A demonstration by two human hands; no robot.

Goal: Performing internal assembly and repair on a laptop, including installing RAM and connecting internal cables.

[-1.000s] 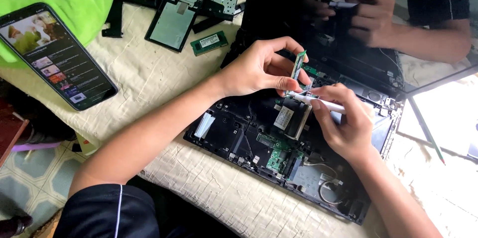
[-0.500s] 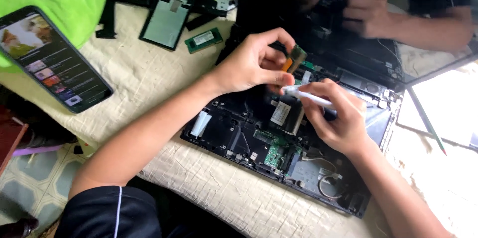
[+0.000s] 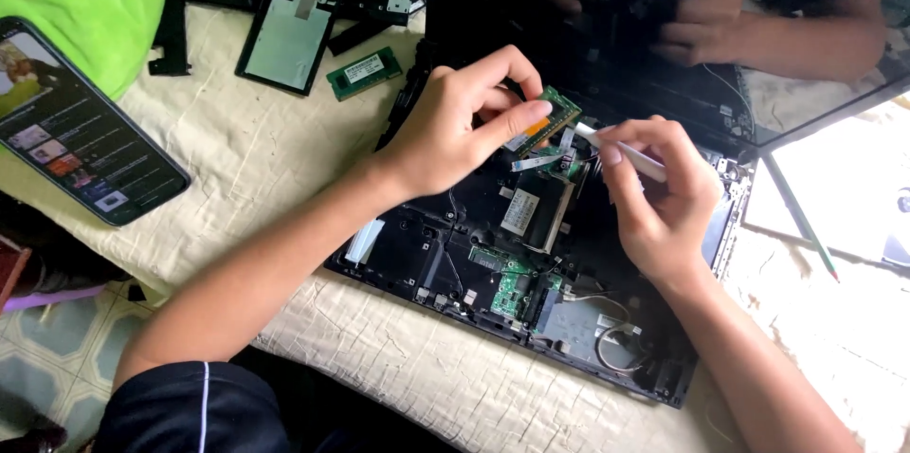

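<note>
While my left hand (image 3: 455, 126) pinches the green memory module (image 3: 550, 119) by its edges, thumb and forefinger closed on it, the board sits tilted just above the opened laptop base (image 3: 417, 254), over the upper middle of the exposed interior. My right hand (image 3: 664, 197) is closed around a white pen-shaped tool (image 3: 621, 152), its tip pointing left toward the area directly under the module, close to a small flat ribbon cable (image 3: 536, 163).

Observations on good practice, as judgement: I keep my fingers on the module's edges only, away from the chips and the contact strip. I hold its angle steady and let the tool tip work at the socket side without levering against the board itself. The ribbon cable lies near the tool tip, so I avoid snagging it. I cannot tell from this view whether the module's lower edge is in contact with its slot.

Surroundings: a second green memory module (image 3: 364, 73) lies on the cloth-covered tabletop (image 3: 246, 169), beside removed drive parts (image 3: 289, 36). A smartphone (image 3: 81, 135) with its screen lit rests to the left, well apart. The dark laptop screen (image 3: 664, 27) mirrors both hands.
</note>
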